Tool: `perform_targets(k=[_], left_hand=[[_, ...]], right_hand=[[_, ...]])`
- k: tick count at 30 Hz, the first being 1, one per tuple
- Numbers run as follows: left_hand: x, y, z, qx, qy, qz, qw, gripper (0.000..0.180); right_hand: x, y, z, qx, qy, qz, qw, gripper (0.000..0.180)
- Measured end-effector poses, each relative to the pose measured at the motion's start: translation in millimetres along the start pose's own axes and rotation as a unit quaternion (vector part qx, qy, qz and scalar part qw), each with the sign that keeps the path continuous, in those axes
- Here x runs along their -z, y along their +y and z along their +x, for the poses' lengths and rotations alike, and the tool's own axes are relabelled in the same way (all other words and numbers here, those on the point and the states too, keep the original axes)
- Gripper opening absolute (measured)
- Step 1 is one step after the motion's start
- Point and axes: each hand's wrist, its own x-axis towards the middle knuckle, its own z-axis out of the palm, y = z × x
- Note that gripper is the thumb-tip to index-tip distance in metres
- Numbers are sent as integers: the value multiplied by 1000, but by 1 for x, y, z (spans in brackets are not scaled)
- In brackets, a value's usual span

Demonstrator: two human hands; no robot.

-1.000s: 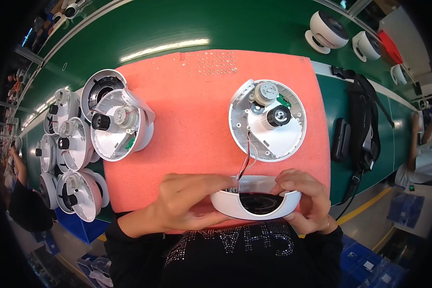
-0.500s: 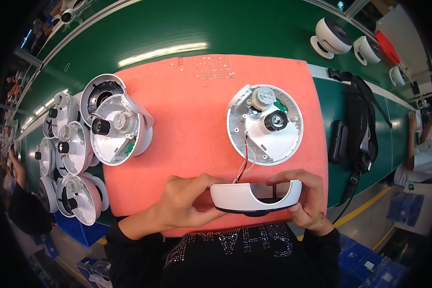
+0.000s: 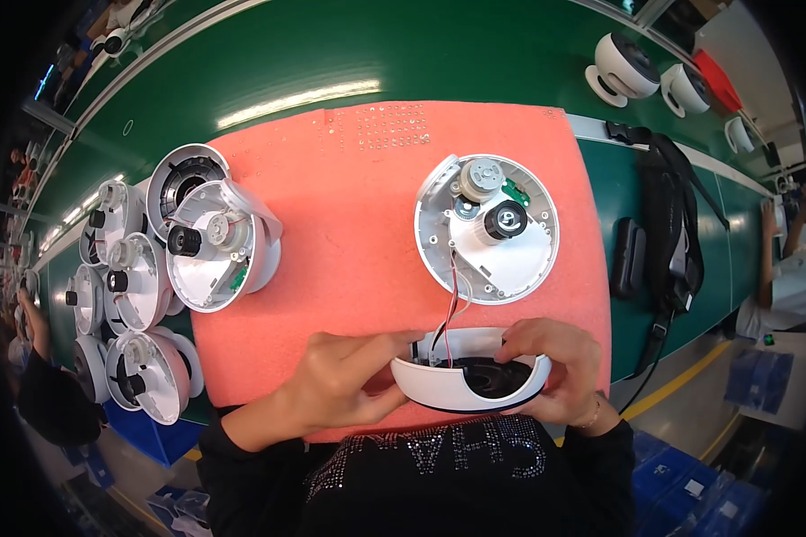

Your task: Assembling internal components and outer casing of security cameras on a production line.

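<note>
Close to my body, a rounded white housing shell with a black inside and a curved cut-out is gripped from both sides. My left hand pinches its left rim, fingers on top and thumb below. On the other side my right hand is closed round the rim, its fingertips reaching over the top edge. Thin red, white and black wires run from the shell to an open round white housing half beyond it. That half lies face up, showing a silver motor, a black cylindrical part and a green circuit board.
A pink foam mat covers part of the green table. Several similar open housings crowd the left side. Small screws lie at the mat's far edge. Right are a black strap bag and white round units.
Both hands have tipped the shell, so its black inside and the wires entering it now show. The open housing half appears shifted slightly left in view.
</note>
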Motion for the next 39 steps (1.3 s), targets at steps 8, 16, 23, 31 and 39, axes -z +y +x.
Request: perform_targets(k=[8,16,23,31,39], left_hand=[[2,1,1,21,-25,-7,999,36],[-1,2,1,-2,5,-7,1000,38],[4,5,1,4,-13,-6,1000,40],[2,10,2,21,9,-43,999,49],[1,6,3,-46,20,-58,997,60]], right_hand=[[0,-9,8,-18,12,18,1000,42],[-10,-13,8,-49,75,138,986,35],[-10,-11,1,-80,93,109,986,39],[-13,-8,2,-30,120,-63,990,52],[-5,-8,8,-3,82,-123,989,53]])
